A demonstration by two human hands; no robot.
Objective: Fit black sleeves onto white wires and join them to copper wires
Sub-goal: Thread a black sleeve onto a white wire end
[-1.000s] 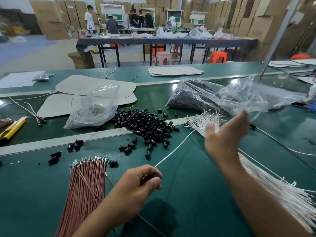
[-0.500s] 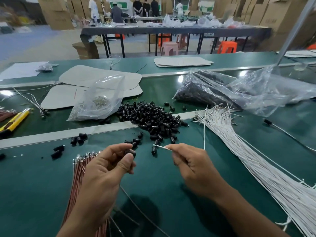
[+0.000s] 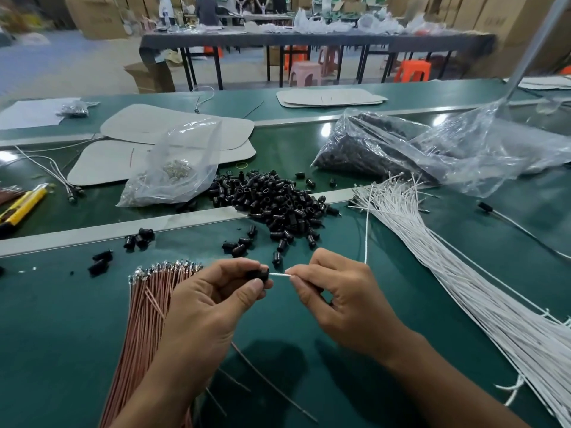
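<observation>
Both hands are occupying the near middle of the green surface (image 3: pixel 55 329): the left hand (image 3: pixel 213 304) pinching a black sleeve (image 3: pixel 258 274), the right hand (image 3: pixel 336 298) pinching a white wire (image 3: pixel 279 275). Left of them the copper wire bundle (image 3: pixel 148 310) is running to the near edge, leaving bare surface beyond it. On the right the white wire bundle (image 3: pixel 448 273) is closing off that side diagonally. Straight ahead the sleeve pile (image 3: pixel 278 202) is spilling across the metal strip (image 3: pixel 108 231), with loose sleeves (image 3: pixel 139 237) lying to its left. Behind it a small clear bag (image 3: pixel 176 171) and a large clear bag (image 3: pixel 417 149) are blocking the way. Open surface is showing between the forearms, crossed by stray thin wires (image 3: pixel 272 387).
</observation>
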